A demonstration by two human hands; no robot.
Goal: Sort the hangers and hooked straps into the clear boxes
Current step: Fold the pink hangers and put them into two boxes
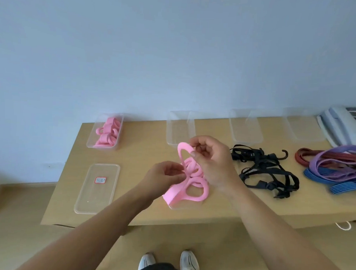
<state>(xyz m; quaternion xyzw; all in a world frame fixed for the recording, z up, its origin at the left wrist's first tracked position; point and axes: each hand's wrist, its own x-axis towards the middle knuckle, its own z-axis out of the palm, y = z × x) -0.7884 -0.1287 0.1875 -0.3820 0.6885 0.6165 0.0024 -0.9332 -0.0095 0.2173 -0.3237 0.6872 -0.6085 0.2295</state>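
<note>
Right hand (pixel 211 157) pinches the top loop of the pink hanger bunch (pixel 193 178), and left hand (pixel 166 175) pinches the same bunch lower down. The bunch sits mid-table (pixel 140 213) near the front edge; can't tell if its bottom end touches. More pink hangers in the far-left clear box (pixel 105 132), three other clear boxes (pixel 246 127) along the back, black hooked straps (pixel 268 172) and coloured straps (pixel 334 167) to the right, labelled lid (pixel 97 189) front left.
</note>
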